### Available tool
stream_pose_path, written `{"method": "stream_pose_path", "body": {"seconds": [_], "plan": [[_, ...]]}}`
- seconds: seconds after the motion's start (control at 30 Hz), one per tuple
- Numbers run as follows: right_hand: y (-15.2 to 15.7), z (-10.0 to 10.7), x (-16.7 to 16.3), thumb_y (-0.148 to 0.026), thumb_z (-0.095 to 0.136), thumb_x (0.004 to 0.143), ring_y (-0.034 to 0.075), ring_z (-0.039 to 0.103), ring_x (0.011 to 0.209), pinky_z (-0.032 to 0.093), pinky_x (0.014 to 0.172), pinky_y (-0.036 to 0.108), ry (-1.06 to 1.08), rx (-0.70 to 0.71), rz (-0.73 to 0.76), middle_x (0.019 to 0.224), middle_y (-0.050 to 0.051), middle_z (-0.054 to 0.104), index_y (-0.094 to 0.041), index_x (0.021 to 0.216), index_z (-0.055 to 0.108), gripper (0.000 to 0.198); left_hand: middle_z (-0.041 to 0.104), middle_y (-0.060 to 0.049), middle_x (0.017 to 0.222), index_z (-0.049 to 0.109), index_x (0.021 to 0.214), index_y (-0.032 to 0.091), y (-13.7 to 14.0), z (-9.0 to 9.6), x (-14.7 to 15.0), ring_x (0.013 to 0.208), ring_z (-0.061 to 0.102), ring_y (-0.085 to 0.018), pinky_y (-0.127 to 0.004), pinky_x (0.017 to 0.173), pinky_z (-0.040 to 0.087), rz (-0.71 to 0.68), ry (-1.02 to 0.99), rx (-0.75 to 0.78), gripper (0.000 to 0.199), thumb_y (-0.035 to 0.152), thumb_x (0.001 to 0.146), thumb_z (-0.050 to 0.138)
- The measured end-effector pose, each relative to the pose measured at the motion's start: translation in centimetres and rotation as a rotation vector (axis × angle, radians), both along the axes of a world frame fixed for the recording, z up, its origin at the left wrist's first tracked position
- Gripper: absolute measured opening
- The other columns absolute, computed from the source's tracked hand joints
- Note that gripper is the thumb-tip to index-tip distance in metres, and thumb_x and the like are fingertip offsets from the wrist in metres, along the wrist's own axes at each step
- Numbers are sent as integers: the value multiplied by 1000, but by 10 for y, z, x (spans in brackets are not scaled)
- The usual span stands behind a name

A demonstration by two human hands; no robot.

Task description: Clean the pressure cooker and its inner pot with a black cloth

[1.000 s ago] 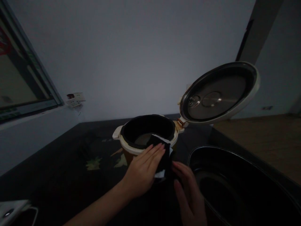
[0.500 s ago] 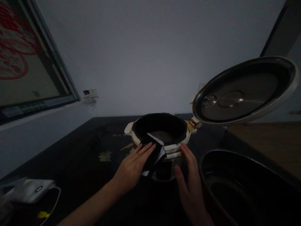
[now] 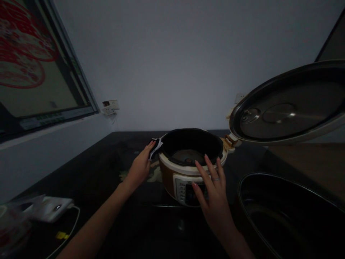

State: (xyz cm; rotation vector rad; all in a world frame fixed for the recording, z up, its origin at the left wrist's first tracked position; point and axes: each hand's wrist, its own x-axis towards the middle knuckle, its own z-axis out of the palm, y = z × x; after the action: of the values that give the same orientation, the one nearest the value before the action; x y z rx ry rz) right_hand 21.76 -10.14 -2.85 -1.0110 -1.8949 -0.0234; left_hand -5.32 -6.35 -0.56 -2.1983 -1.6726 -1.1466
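An electric pressure cooker [image 3: 167, 173], white-rimmed with brown sides and a front control panel, stands with its round lid [image 3: 293, 120] swung up on the right hinge. Its dark inside shows a round plate at the bottom. My left hand [image 3: 138, 168] is closed on a black-and-white cloth [image 3: 155, 148], pressed against the left side of the rim where the side handle is covered. At the front, my right hand [image 3: 215, 196] has its fingers spread over the rim and panel; it holds nothing.
A large dark pot [image 3: 249, 201] stands at the right, near my right forearm. At the lower left lie a white device [image 3: 55, 208] with a cable, a yellow tag [image 3: 62, 235] and some plastic wrapping. Wall sockets [image 3: 113, 104] sit by the window at the back left.
My left hand has moved the cloth from the front rim out to the left side of the cooker. My right hand's fingers have spread further over the front. The view has shifted slightly.
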Motion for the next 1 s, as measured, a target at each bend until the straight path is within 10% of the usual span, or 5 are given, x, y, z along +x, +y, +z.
{"method": "stream_pose_path", "body": {"seconds": [0.5, 0.73, 1.0], "plan": [[0, 1, 4, -27, 45, 98, 33, 11, 149, 31, 109, 68, -70, 15, -25, 159, 4, 29, -33, 150, 30, 54, 46, -20, 148, 40, 142, 6, -11, 5, 2, 136, 45, -29, -49, 110, 40, 73, 170, -66, 55, 16, 88, 38], [2, -3, 6, -26, 45, 97, 35, 11, 149, 33, 108, 68, -91, 33, -35, 159, 5, 29, -35, 152, 25, 59, 70, -14, 109, 61, 111, 15, 34, 37, -7, 102, 66, -27, -42, 91, 50, 45, 56, -215, 35, 32, 93, 36], [3, -4, 6, -28, 46, 97, 35, 12, 149, 34, 107, 68, -105, 37, -48, 159, 3, 28, -36, 153, 22, 61, 67, -9, 78, 55, 73, 17, 104, 46, -23, 76, 59, -21, -35, 78, 47, -54, -62, -398, 36, 43, 85, 35]]}}
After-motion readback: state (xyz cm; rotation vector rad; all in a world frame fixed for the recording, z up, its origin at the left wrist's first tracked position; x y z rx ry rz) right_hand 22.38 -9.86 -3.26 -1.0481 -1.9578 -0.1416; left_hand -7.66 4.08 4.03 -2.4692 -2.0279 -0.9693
